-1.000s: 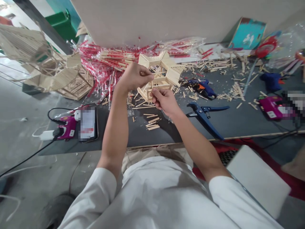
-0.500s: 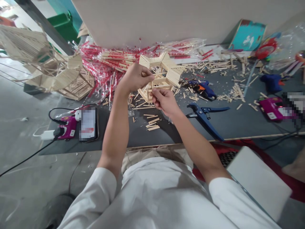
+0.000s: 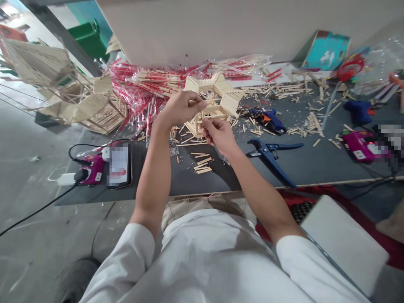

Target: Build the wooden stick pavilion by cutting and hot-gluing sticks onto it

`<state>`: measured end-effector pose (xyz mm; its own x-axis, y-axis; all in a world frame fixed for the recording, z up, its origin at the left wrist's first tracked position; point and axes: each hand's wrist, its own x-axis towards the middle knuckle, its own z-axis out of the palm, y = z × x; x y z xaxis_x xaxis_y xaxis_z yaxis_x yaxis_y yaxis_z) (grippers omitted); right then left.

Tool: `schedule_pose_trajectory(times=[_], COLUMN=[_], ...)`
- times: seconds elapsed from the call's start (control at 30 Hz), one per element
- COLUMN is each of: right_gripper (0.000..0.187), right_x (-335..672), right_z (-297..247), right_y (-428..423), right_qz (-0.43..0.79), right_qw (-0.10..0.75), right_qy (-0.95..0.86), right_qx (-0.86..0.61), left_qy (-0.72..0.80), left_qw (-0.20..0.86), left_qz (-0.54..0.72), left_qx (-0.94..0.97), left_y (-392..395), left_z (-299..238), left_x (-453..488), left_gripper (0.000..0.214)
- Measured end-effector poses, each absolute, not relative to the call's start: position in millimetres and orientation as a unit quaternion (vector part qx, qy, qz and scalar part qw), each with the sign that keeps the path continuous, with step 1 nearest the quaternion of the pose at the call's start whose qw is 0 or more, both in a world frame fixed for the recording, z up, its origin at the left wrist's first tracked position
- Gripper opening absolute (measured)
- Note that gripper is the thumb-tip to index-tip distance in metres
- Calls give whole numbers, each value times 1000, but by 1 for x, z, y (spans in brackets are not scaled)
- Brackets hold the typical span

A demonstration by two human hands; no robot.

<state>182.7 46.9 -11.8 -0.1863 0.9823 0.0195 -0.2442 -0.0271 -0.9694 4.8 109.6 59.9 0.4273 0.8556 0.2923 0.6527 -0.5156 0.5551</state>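
Note:
A small pavilion model (image 3: 221, 94) built of pale wooden sticks stands at the middle of the dark table (image 3: 315, 162). My left hand (image 3: 181, 107) is closed in a pinch at the model's left side, its fingertips on a stick of the frame. My right hand (image 3: 217, 134) is just below, closed on the model's lower frame. Short cut sticks (image 3: 202, 162) lie loose on the table in front of my hands.
Blue cutting pliers (image 3: 271, 153) lie right of my hand, a blue glue gun (image 3: 268, 118) behind them. Red-wrapped chopstick packs (image 3: 148, 88) pile at the back. A larger stick model (image 3: 66, 97) stands far left. A phone (image 3: 119, 165) and purple charger (image 3: 91, 170) lie left, another purple device (image 3: 360, 145) right.
My left hand has dropped slightly and closed in on the model beside my right hand. The view has shifted a little; the model stays in place.

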Motion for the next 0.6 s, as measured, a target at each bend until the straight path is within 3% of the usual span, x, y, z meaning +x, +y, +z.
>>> schedule_pose_trajectory(times=[0.27,0.6], right_gripper=[55,39], right_x=[185,210], right_z=[-15,-23], right_y=[49,47], right_qz=[557,484], right_qw=[516,504], right_qy=[-516,-564], right_qx=[-397,-440], left_qy=[394,406], left_qw=[128,83], left_qz=[195,190], left_qx=[889,890], left_y=[92,80], left_z=[63,59], left_x=[-7,-3], left_gripper=[90,78])
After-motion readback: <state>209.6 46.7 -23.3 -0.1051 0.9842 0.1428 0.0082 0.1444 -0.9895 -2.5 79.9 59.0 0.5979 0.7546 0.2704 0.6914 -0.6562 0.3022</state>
